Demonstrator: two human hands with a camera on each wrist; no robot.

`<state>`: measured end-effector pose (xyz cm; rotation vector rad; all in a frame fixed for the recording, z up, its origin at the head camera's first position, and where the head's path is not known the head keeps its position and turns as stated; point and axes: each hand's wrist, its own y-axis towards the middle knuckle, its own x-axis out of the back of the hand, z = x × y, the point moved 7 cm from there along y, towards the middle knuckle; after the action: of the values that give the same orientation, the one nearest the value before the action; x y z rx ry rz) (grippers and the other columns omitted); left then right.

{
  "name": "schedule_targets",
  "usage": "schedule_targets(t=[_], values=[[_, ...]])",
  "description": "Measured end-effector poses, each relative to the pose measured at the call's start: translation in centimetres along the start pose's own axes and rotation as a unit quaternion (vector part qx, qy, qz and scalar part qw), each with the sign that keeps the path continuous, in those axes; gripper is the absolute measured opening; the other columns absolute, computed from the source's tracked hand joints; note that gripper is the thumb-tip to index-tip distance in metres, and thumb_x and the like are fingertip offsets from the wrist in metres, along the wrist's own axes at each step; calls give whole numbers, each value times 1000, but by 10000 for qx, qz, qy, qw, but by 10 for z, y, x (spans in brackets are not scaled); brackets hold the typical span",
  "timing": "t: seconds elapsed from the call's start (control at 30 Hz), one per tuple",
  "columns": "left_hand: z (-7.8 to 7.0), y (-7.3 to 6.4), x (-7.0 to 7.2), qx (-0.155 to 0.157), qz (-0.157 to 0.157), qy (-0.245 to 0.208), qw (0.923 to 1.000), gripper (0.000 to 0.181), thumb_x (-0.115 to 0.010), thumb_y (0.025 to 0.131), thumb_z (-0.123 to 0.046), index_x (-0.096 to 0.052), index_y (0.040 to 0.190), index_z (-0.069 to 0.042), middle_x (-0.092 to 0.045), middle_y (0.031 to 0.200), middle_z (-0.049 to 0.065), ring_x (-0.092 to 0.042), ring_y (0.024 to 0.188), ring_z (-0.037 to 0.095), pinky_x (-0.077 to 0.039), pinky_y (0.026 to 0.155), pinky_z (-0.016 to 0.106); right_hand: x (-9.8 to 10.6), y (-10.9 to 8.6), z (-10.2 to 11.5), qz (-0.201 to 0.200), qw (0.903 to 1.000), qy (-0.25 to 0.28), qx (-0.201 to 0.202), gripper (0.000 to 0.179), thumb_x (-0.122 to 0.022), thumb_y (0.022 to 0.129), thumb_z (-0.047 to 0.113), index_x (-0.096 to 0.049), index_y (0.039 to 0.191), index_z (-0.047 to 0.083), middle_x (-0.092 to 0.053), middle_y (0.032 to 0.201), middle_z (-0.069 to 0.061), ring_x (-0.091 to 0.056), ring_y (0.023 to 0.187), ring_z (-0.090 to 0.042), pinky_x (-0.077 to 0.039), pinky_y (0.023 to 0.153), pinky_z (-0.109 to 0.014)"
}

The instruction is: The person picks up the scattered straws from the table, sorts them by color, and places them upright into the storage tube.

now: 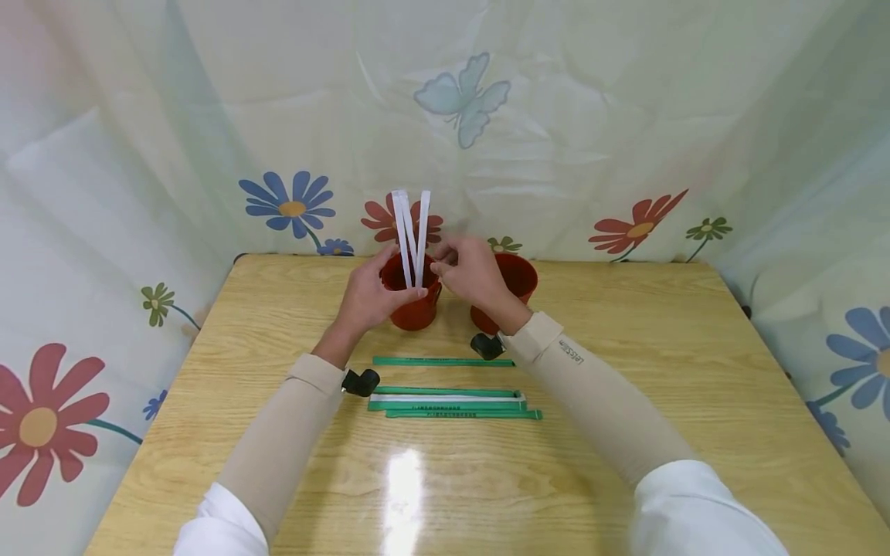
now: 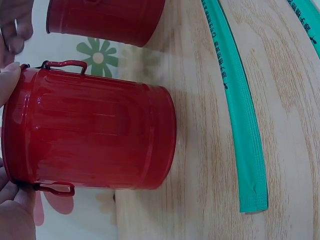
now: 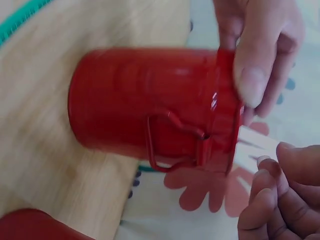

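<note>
A small red bucket (image 1: 415, 315) with wire handles stands at the back of the table, white wrapped straws (image 1: 422, 232) sticking up out of it. My left hand (image 1: 371, 292) holds its rim, thumb at the near side and fingers behind. In the left wrist view this bucket (image 2: 100, 130) appears sideways, with the fingers (image 2: 12, 210) at its rim. My right hand (image 1: 469, 270) is just right of the straws, above the rim. The right wrist view shows its fingers (image 3: 272, 200) loosely curled close to the white straws, holding nothing visible.
A second red bucket (image 1: 518, 274) stands to the right, partly behind my right hand. Several green wrapped straws (image 1: 445, 361) lie crosswise in front of the buckets, with a white one (image 1: 445, 398) among them. A flowered curtain (image 1: 556, 154) hangs behind the wooden table (image 1: 660, 347).
</note>
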<state>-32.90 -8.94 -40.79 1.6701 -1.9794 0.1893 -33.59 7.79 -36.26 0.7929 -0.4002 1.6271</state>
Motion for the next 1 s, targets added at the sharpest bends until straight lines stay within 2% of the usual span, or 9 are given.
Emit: schedule_targets(t=[0.13, 0.3, 0.53, 0.67, 0.8, 1.0], values=[[1, -1, 0, 70, -3, -54, 10000, 75, -87, 86, -32, -52, 151, -20, -63, 144, 12, -61, 130, 39, -58, 103, 55, 1, -20, 2, 199, 9992, 150, 325, 6, -71, 96, 8, -75, 98, 3, -75, 92, -12, -67, 83, -24, -57, 72, -34], [1, -1, 2, 143, -3, 43, 9999, 78, -87, 85, -32, -50, 153, -20, -63, 145, 9, -60, 131, 36, -59, 102, 53, 1, -48, 0, 549, 9975, 174, 408, 5, -73, 95, 7, -76, 94, 4, -74, 87, -9, -65, 79, -20, -55, 71, -29], [1, 1, 0, 142, 61, 111, 9998, 79, -87, 85, -34, -49, 154, -22, -63, 145, 8, -60, 131, 31, -58, 104, 52, -7, -100, -24, 1287, 9901, 97, 554, 4, -78, 91, 4, -74, 92, 3, -71, 82, -4, -62, 76, -14, -55, 71, -25], [-1, 2, -1, 115, 80, 164, 9998, 78, -87, 85, -34, -50, 152, -24, -63, 144, 8, -60, 131, 31, -58, 103, 53, -14, -126, -46, 1658, 9842, -282, 547, 5, -76, 91, 1, -74, 91, 5, -67, 78, 1, -57, 73, -9, -52, 67, -22], [-2, 2, -1, 235, 96, 171, 9995, 80, -88, 85, -35, -49, 154, -24, -62, 146, 8, -59, 133, 31, -59, 102, 53, -21, -144, -61, 1969, 9746, -856, 631, 11, -77, 90, 2, -73, 87, 12, -64, 75, 6, -52, 69, -5, -47, 64, -20], [0, 0, -1, 419, 77, 217, 9989, 82, -87, 85, -34, -47, 155, -23, -60, 149, 7, -57, 134, 32, -59, 101, 53, -32, -159, -60, 2042, 9602, -1474, 1206, 15, -76, 88, 0, -73, 85, 13, -65, 78, 7, -49, 71, -4, -45, 65, -20]])
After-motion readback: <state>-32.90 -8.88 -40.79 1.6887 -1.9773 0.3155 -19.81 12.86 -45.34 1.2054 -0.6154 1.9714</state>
